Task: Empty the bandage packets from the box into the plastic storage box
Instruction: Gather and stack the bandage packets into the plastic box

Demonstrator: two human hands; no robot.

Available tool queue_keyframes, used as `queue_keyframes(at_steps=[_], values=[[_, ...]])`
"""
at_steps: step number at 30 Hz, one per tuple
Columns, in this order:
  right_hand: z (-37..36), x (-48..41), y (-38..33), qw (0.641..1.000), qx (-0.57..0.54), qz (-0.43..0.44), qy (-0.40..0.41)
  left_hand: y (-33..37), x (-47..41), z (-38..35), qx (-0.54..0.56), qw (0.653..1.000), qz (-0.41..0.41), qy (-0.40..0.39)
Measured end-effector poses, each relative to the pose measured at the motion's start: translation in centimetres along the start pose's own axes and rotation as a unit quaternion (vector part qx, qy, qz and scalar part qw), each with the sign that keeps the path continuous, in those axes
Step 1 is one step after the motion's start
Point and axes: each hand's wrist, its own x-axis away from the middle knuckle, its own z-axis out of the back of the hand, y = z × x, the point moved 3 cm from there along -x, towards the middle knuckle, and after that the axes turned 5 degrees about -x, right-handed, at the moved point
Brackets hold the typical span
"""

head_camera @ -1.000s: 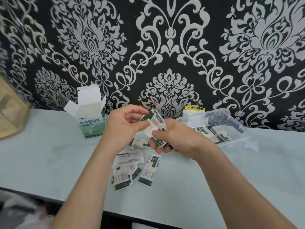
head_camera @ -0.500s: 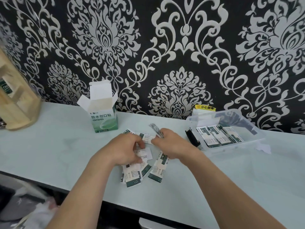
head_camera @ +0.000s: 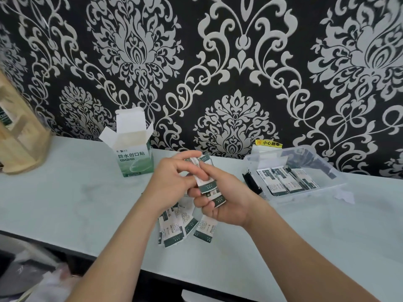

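Note:
A white-and-green bandage box [head_camera: 134, 158] stands upright with its flaps open at the back left of the pale table. Above the middle of the table, my right hand [head_camera: 226, 200] grips a small stack of white-and-green bandage packets [head_camera: 208, 185]. My left hand [head_camera: 172, 182] pinches the top of the same stack. Under my hands, several loose packets [head_camera: 181, 227] lie in a heap on the table. A clear plastic storage box [head_camera: 327, 168] sits to the right and holds several packets laid flat.
A wooden rack [head_camera: 15, 136] stands at the far left against the patterned wall. A yellow warning label [head_camera: 268, 143] shows behind the storage box. A black clip [head_camera: 251, 182] lies by its left side and a white paper scrap [head_camera: 345, 196] to its right. The table's front edge [head_camera: 130, 264] runs near me.
My hands were down at the heap half a second ago. They have lifted together and now hold a gathered stack of packets above the table. The camera view has shifted slightly.

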Motion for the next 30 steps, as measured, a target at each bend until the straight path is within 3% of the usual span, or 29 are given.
queue_keyframes(at_steps=[5, 7, 10, 13, 19, 25, 30], values=[[-0.1, 1.0, -0.9, 0.998, -0.054, 0.028, -0.010, 0.0, -0.5, -0.9, 0.118, 0.993, 0.001, -0.026], [-0.1, 1.3, -1.2, 0.997, -0.058, 0.042, 0.008, 0.7, -0.3, -0.5, 0.133, 0.990, -0.039, -0.016], [0.2, 1.4, -1.5, 0.996, 0.005, 0.078, 0.052, 2.2, 0.5, -1.2, -0.064, 0.985, -0.137, -0.085], [0.5, 1.6, -1.9, 0.985, 0.087, 0.119, 0.084, 2.7, 1.0, -3.1, -0.209, 0.959, -0.123, -0.146], [1.0, 2.6, -3.0, 0.971, 0.165, 0.146, 0.090, 2.6, 0.2, -3.1, -0.275, 0.948, -0.148, -0.066], [1.3, 4.1, -4.1, 0.959, 0.200, 0.182, 0.083, 3.7, 0.4, -4.4, -0.265, 0.950, -0.157, -0.057], [2.1, 4.8, -5.0, 0.967, 0.135, 0.201, 0.082, 3.7, 0.0, -4.7, -0.215, 0.963, -0.162, -0.012]])
